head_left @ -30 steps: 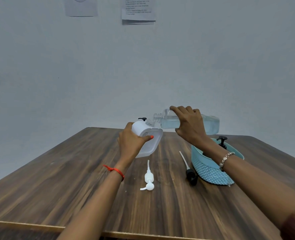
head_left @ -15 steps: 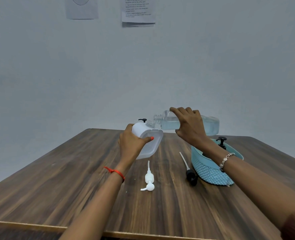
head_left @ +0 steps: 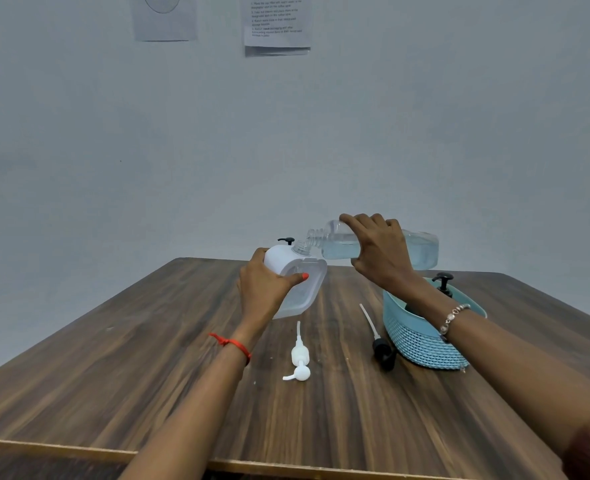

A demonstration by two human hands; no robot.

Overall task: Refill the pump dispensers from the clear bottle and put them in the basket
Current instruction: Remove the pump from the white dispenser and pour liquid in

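The left hand (head_left: 264, 289) tilts a white dispenser bottle (head_left: 300, 282) above the desk (head_left: 148, 358); the right hand (head_left: 380, 251) holds the clear bottle (head_left: 421, 249) sideways, mouth at its neck. White pump (head_left: 299, 358) and black pump (head_left: 380, 344) lie nearer, left of the blue basket (head_left: 418, 337).

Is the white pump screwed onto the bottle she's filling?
No, the white pump lies loose on the table, in front of the open dispenser.
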